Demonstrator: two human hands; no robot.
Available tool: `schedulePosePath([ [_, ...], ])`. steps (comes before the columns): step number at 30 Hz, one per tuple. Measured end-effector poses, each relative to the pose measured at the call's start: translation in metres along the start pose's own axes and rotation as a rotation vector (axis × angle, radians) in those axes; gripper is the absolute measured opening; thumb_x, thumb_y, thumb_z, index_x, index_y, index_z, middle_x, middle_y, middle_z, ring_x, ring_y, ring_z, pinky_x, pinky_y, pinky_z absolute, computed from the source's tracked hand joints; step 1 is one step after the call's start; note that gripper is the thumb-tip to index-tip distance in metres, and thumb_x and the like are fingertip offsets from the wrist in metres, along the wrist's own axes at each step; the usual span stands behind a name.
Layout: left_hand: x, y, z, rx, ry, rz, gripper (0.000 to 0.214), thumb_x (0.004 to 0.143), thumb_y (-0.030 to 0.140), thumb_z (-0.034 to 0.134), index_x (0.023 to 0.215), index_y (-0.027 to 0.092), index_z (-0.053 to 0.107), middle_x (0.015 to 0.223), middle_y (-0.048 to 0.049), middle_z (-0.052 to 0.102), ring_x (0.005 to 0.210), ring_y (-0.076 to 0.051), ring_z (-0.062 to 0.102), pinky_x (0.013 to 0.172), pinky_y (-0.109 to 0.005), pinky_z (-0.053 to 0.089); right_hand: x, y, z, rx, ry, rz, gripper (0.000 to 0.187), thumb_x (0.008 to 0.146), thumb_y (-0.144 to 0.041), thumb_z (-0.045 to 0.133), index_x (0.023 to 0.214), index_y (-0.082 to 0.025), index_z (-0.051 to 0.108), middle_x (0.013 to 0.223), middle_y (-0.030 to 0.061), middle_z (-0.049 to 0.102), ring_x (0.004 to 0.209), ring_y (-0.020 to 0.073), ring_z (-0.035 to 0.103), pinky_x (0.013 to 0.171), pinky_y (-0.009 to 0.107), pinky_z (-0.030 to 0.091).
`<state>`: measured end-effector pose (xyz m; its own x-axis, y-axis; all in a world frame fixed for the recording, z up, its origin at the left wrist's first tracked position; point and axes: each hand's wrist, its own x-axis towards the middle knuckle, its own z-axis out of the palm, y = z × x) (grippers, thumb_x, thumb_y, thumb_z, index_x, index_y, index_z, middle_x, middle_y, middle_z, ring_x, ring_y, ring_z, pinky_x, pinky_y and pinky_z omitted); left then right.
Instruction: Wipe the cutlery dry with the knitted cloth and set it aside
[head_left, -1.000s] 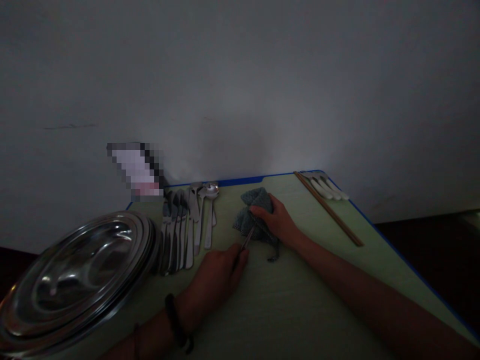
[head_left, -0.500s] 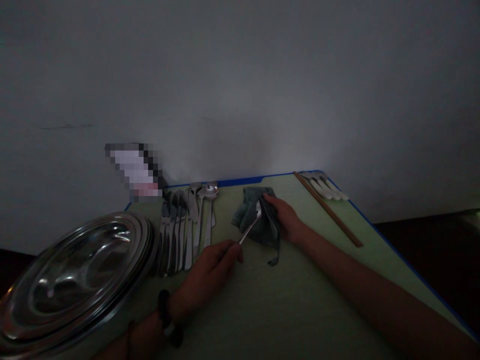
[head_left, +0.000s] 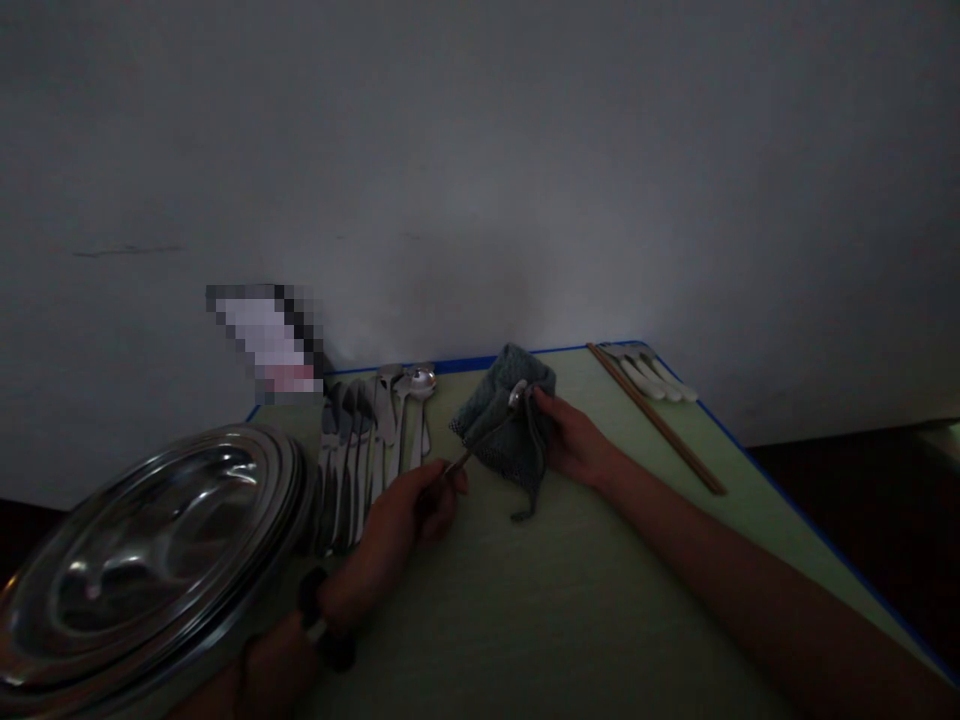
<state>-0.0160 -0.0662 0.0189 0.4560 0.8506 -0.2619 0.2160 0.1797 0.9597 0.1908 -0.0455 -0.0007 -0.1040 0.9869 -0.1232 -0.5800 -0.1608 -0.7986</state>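
Observation:
My left hand [head_left: 420, 505] is closed on the handle end of a metal spoon [head_left: 517, 395], which slants up and away to the right. The spoon's bowl lies against a grey-green cloth [head_left: 499, 410]. My right hand [head_left: 574, 435] grips the cloth at its right side, thumb on top beside the bowl; the other fingers are partly hidden behind the cloth. Left of my left hand, several metal knives [head_left: 349, 450] lie side by side, with several spoons [head_left: 422, 380] at their right.
A stack of shiny metal divided trays [head_left: 180, 560] stands at the left. Brown chopsticks [head_left: 660, 420] and several white-handled forks [head_left: 660, 375] lie at the right. A blurred-out device [head_left: 266, 340] leans at the back left against the wall. The green table [head_left: 600, 600] has a blue edge.
My left hand has drawn back down and left with the spoon handle. The cloth has spread upward and turned around the spoon's bowl, while my right hand has barely moved.

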Motion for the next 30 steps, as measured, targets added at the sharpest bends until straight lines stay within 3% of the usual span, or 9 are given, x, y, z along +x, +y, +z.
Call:
schedulePosePath([
  [6, -0.003, 0.000, 0.004, 0.029, -0.040, 0.057, 0.029, 0.084, 0.045, 0.042, 0.075, 0.018, 0.049, 0.056, 0.0061, 0.038, 0.045, -0.008, 0.035, 0.042, -0.019, 0.030, 0.002, -0.002, 0.000, -0.074, -0.027, 0.041, 0.042, 0.073, -0.060, 0.048, 0.087, -0.023, 0.063, 0.083, 0.0028, 0.070, 0.093, 0.0219, 0.061, 0.083, 0.039, 0.046],
  [9, -0.005, 0.000, 0.008, 0.154, -0.032, 0.091, 0.027, 0.087, 0.044, 0.039, 0.080, 0.019, 0.048, 0.056, 0.0067, 0.040, 0.046, -0.008, 0.036, 0.043, -0.018, 0.031, 0.002, -0.005, 0.002, -0.077, -0.023, 0.043, 0.050, 0.076, -0.063, 0.040, 0.089, -0.021, 0.064, 0.081, 0.0051, 0.069, 0.092, 0.0232, 0.061, 0.084, 0.040, 0.045],
  [12, -0.006, -0.001, 0.011, 0.280, 0.058, 0.138, 0.025, 0.089, 0.042, 0.036, 0.087, 0.020, 0.047, 0.053, 0.0079, 0.039, 0.045, -0.009, 0.036, 0.041, -0.017, 0.029, 0.002, -0.007, 0.000, -0.101, -0.031, 0.023, 0.054, 0.076, -0.064, 0.036, 0.089, -0.019, 0.064, 0.082, 0.0073, 0.069, 0.093, 0.0242, 0.060, 0.085, 0.041, 0.044],
  [16, -0.008, 0.000, 0.012, 0.330, 0.187, 0.187, 0.023, 0.088, 0.040, 0.037, 0.091, 0.020, 0.047, 0.053, 0.0085, 0.037, 0.044, -0.009, 0.036, 0.039, -0.017, 0.026, 0.004, -0.006, -0.004, -0.119, 0.032, -0.037, 0.043, 0.075, -0.054, 0.041, 0.087, -0.020, 0.064, 0.086, 0.0071, 0.069, 0.094, 0.0251, 0.059, 0.083, 0.042, 0.045],
  [19, -0.008, 0.001, 0.012, 0.449, 0.223, 0.217, 0.022, 0.089, 0.038, 0.037, 0.093, 0.019, 0.049, 0.055, 0.0070, 0.044, 0.046, -0.010, 0.042, 0.042, -0.018, 0.030, 0.003, -0.004, -0.003, -0.091, -0.005, -0.024, 0.033, 0.072, -0.045, 0.048, 0.089, -0.022, 0.063, 0.087, 0.0046, 0.069, 0.092, 0.0237, 0.060, 0.081, 0.040, 0.046],
  [25, -0.008, -0.005, 0.012, 0.778, 0.073, 0.232, 0.022, 0.091, 0.033, 0.035, 0.098, 0.020, 0.051, 0.065, 0.0012, 0.062, 0.054, -0.015, 0.059, 0.051, -0.023, 0.038, 0.000, 0.002, 0.005, -0.116, -0.096, -0.023, 0.030, 0.059, -0.020, 0.071, 0.088, -0.022, 0.062, 0.088, -0.0010, 0.069, 0.081, 0.0160, 0.063, 0.084, 0.033, 0.046],
  [30, -0.010, -0.006, 0.013, 0.840, 0.002, 0.231, 0.025, 0.092, 0.034, 0.033, 0.105, 0.020, 0.050, 0.076, -0.0028, 0.068, 0.064, -0.019, 0.065, 0.055, -0.025, 0.042, 0.002, 0.008, -0.001, -0.202, -0.110, -0.062, 0.030, 0.059, -0.018, 0.075, 0.087, -0.020, 0.064, 0.088, -0.0001, 0.069, 0.079, 0.0143, 0.063, 0.083, 0.032, 0.046],
])
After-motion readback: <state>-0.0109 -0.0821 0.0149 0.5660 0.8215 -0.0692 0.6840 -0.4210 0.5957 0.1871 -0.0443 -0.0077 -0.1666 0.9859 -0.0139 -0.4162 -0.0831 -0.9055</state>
